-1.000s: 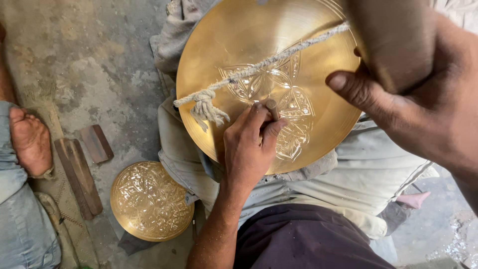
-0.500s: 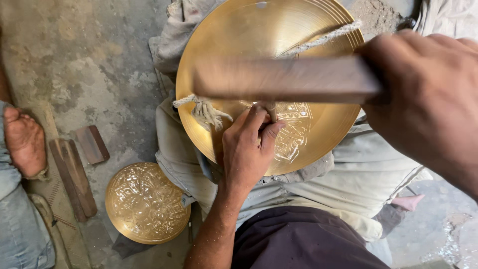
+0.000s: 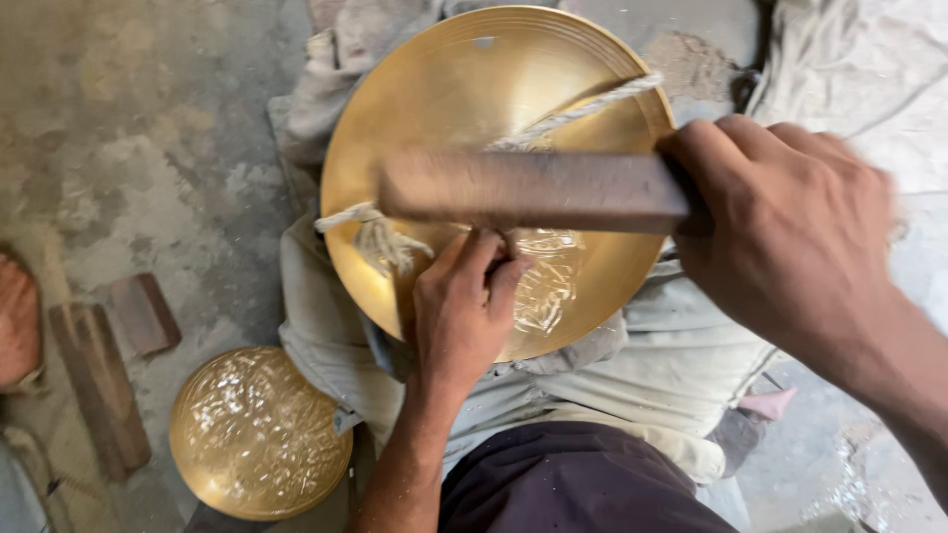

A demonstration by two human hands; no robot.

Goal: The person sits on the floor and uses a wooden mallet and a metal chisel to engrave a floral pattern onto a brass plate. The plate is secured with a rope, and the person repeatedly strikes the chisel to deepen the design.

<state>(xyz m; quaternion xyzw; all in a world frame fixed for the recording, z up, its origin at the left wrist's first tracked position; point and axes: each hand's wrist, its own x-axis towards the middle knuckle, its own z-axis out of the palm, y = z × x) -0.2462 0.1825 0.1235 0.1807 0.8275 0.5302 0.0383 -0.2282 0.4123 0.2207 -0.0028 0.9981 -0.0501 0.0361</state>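
Note:
A large round brass plate [image 3: 464, 89] rests tilted on a cloth-covered lap, with an engraved pattern near its middle. A pale rope [image 3: 583, 111] runs across it and ends in a frayed knot at its left edge. My left hand [image 3: 462, 311] presses on the lower part of the plate, fingers pinched around a small tool that is mostly hidden. My right hand [image 3: 785, 232] grips a dark wooden block [image 3: 533, 190], held level above the plate and blurred by motion.
A smaller engraved brass plate [image 3: 259, 432] lies on the concrete floor at lower left. Two wooden pieces [image 3: 104, 375] lie beside it. Another person's bare foot [image 3: 18, 321] shows at the left edge. Pale cloth [image 3: 632, 355] covers my lap.
My right hand has swung the wooden block down from the upper right to a level position over the plate. My left hand has stayed on the plate.

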